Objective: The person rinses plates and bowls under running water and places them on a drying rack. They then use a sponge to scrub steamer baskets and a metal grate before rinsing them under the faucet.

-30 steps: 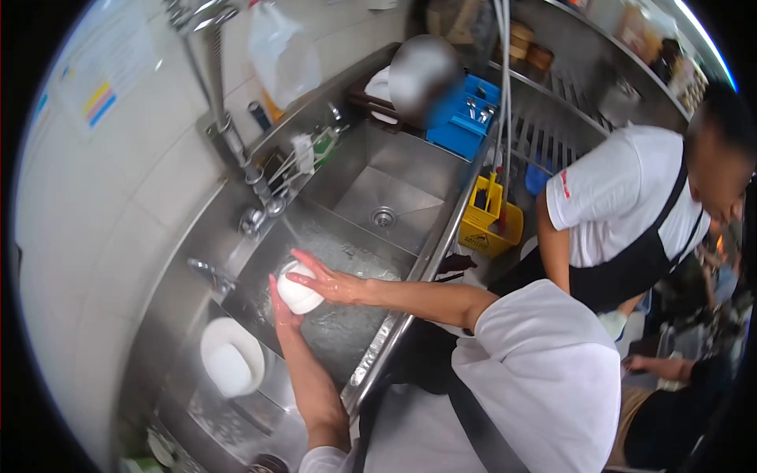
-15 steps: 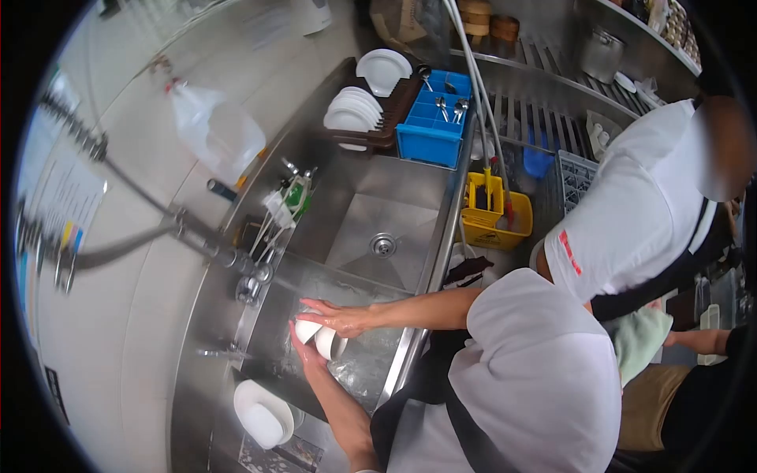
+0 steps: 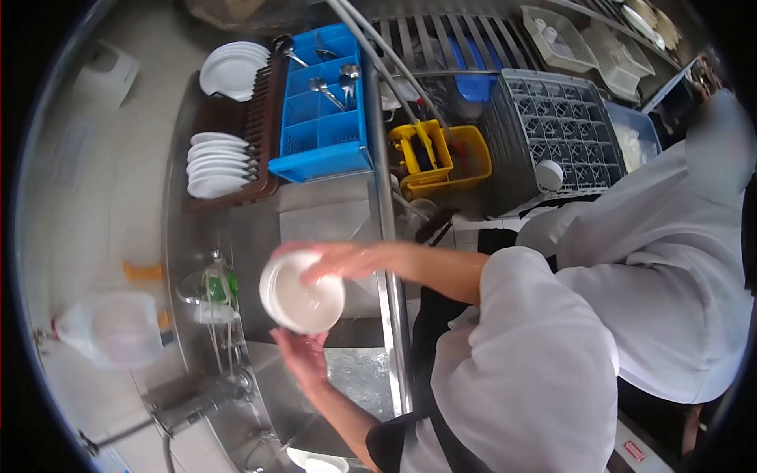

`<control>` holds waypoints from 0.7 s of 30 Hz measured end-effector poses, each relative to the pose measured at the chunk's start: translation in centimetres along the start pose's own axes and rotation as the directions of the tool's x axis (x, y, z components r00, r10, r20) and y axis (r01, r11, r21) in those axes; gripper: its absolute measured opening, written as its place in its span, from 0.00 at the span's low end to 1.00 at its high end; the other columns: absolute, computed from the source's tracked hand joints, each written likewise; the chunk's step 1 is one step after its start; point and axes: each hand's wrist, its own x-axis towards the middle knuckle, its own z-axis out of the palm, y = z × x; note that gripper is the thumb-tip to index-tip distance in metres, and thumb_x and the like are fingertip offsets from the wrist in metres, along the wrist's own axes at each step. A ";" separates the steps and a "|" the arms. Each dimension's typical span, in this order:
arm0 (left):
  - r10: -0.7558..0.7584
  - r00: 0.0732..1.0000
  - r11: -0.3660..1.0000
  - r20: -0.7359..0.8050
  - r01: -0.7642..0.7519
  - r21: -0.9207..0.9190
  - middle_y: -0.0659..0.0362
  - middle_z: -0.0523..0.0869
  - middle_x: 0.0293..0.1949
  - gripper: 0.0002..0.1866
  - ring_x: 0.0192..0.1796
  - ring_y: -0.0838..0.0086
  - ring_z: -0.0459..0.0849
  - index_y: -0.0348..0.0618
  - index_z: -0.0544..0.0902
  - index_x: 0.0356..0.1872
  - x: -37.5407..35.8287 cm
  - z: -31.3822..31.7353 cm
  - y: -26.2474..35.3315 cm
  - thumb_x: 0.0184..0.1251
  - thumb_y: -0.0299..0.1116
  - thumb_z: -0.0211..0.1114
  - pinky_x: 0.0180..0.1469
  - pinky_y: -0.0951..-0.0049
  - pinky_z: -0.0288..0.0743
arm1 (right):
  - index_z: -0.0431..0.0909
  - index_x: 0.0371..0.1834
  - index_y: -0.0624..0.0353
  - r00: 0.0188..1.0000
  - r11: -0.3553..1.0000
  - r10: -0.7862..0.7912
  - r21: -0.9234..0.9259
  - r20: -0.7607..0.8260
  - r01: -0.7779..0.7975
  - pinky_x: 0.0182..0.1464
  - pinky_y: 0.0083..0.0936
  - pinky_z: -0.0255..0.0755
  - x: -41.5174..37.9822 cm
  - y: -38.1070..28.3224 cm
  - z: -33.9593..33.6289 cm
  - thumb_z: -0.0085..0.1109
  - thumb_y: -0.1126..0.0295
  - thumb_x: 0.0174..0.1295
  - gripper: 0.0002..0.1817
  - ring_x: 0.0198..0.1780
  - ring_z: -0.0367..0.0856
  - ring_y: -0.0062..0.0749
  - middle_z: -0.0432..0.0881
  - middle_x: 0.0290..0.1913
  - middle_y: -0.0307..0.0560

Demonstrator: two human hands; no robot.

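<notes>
Two white bowls (image 3: 303,299), apparently nested with a double rim at the left, are tilted so that the inside shows. My left hand (image 3: 303,355) supports them from below, its fingers against the underside. At their upper edge is my right hand (image 3: 339,260), blurred, with fingers reaching inside and others behind the rim. The bowls are held above the steel sink (image 3: 359,366), whose lower basin has a wet surface.
A brown rack (image 3: 264,158) holds white plates (image 3: 217,169) beside a blue cutlery bin (image 3: 319,138). Beyond the sink edge are a yellow bucket (image 3: 469,158) and grey glass rack (image 3: 564,130). A co-worker (image 3: 662,260) stands at the right. The faucet (image 3: 229,386) is at lower left.
The view has turned and shifted toward the racks. Both hands have raised the bowls from low over the basin. The separate-looking bowls now appear stacked, with their inside showing.
</notes>
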 end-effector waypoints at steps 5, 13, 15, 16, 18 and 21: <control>-0.308 0.925 0.824 -0.223 0.376 0.423 0.49 0.75 0.62 0.30 0.56 0.63 0.83 0.43 0.64 0.70 5.2 2.0 -7.4 0.74 0.46 0.59 0.55 0.66 0.74 | 0.70 0.64 0.61 0.706 0.878 -0.380 0.007 -0.598 0.479 0.57 0.35 0.78 -11.1 -15.0 -8.6 0.64 0.76 0.60 0.27 0.53 0.82 0.35 0.80 0.54 0.47; -0.443 0.859 0.757 -0.256 0.512 0.405 0.47 0.73 0.65 0.31 0.59 0.58 0.80 0.42 0.64 0.70 7.6 -1.5 -9.1 0.73 0.45 0.60 0.59 0.62 0.72 | 0.56 0.64 0.73 -0.067 0.526 -0.310 -0.230 -0.948 0.819 0.57 0.47 0.81 -30.7 -17.0 -38.0 0.45 0.87 0.60 0.26 0.59 0.72 0.56 0.62 0.64 0.62; -0.432 0.860 0.737 -0.270 0.510 0.444 0.48 0.73 0.65 0.30 0.59 0.58 0.80 0.42 0.64 0.70 8.6 -2.0 -9.5 0.73 0.44 0.61 0.59 0.63 0.72 | 0.47 0.67 0.60 -0.433 0.720 -0.224 -0.448 -0.873 0.530 0.44 0.51 0.87 -34.4 -18.3 -39.9 0.41 0.89 0.58 0.33 0.62 0.71 0.66 0.62 0.64 0.67; -0.409 0.864 0.716 -0.295 0.504 0.483 0.48 0.72 0.64 0.30 0.59 0.58 0.80 0.42 0.65 0.70 8.6 -2.0 -9.8 0.72 0.43 0.61 0.58 0.64 0.73 | 0.43 0.66 0.55 -0.537 0.804 -0.200 -0.450 -0.819 0.388 0.41 0.58 0.85 -36.3 -17.7 -42.5 0.40 0.89 0.57 0.34 0.61 0.72 0.64 0.62 0.64 0.67; -0.392 0.852 0.690 -0.346 0.521 0.502 0.51 0.76 0.61 0.30 0.55 0.62 0.82 0.42 0.66 0.69 8.2 -2.3 -10.1 0.70 0.41 0.62 0.54 0.68 0.75 | 0.43 0.65 0.54 -0.600 0.905 -0.149 -0.353 -0.786 0.238 0.38 0.57 0.85 -40.6 -15.7 -45.7 0.44 0.85 0.59 0.33 0.55 0.79 0.60 0.62 0.65 0.63; -0.435 0.818 0.542 -0.376 0.572 0.616 0.60 0.82 0.46 0.28 0.44 0.72 0.84 0.41 0.68 0.67 7.8 -1.9 -10.3 0.68 0.37 0.63 0.46 0.75 0.77 | 0.48 0.69 0.52 -0.633 0.978 -0.143 -0.207 -0.761 0.027 0.35 0.55 0.87 -43.2 -14.9 -46.2 0.53 0.79 0.61 0.35 0.56 0.77 0.63 0.60 0.67 0.62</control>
